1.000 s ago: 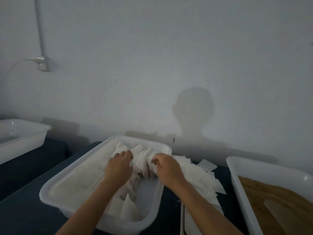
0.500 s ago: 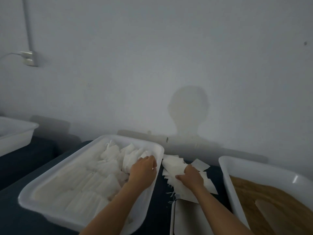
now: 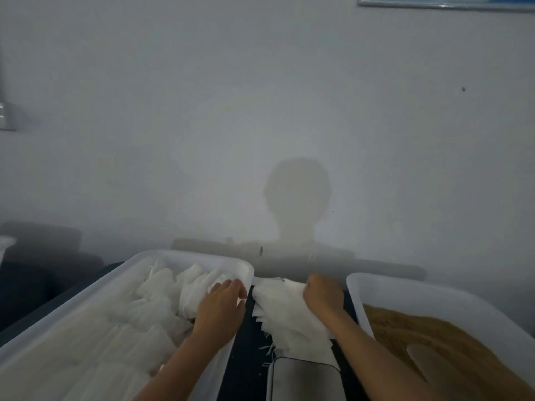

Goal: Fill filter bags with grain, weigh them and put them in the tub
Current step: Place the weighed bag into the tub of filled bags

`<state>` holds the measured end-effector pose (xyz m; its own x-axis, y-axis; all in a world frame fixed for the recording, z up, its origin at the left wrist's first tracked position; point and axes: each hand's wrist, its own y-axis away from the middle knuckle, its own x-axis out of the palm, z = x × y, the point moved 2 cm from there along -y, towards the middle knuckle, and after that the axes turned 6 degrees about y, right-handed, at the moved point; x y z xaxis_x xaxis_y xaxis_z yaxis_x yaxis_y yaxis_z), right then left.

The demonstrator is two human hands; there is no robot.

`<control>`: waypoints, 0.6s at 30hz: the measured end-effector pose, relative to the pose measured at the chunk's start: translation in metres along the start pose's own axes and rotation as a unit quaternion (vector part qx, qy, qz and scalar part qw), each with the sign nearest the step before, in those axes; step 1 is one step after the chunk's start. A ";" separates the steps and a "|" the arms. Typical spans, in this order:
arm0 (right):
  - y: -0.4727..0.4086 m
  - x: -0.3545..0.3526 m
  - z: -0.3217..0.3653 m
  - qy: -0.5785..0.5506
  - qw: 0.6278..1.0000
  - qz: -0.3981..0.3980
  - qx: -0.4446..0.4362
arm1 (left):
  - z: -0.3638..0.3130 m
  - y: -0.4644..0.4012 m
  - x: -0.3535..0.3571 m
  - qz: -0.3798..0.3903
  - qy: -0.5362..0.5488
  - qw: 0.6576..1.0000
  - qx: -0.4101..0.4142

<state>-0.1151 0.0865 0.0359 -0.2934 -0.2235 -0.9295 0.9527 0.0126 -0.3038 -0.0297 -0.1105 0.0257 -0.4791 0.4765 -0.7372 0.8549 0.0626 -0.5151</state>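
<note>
Filter bags [image 3: 286, 314] lie in a loose white pile on the dark table [image 3: 246, 366], in the gap between two white tubs. The right hand [image 3: 322, 295] rests on the far right part of that pile with its fingers curled down into the bags, gripping some of them. The left hand [image 3: 221, 305] sits at the right end of the left tub [image 3: 185, 256], fingers bent over the filled bags [image 3: 162, 296] heaped inside (whether it actually pinches one I cannot tell). The right tub [image 3: 376, 285] holds brown grain [image 3: 451, 342] with a pale scoop [image 3: 422, 357] lying in it. A scale [image 3: 304, 380] sits just below the loose pile, touching its near edge
</note>
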 end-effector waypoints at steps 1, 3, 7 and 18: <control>-0.002 -0.016 -0.007 -0.010 1.000 -0.011 -0.005 | -0.008 -0.002 0.000 0.001 0.006 1.000 0.013; -0.003 -0.049 -0.024 -0.054 0.998 -0.014 -0.016 | -0.030 -0.007 0.001 0.003 0.040 0.999 0.030; 0.010 -0.113 -0.071 -0.159 0.986 -0.024 -0.048 | -0.092 -0.017 0.015 0.027 0.178 0.983 0.027; 0.079 -0.120 -0.200 -0.189 0.979 0.010 -0.073 | -0.250 0.004 0.105 0.222 0.384 0.896 0.031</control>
<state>-0.0202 0.3097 0.0813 -0.1983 -0.5655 -0.8006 0.9282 0.1540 -0.3387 -0.0268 0.1593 0.0557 0.2046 0.9067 -0.3687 0.9031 -0.3201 -0.2863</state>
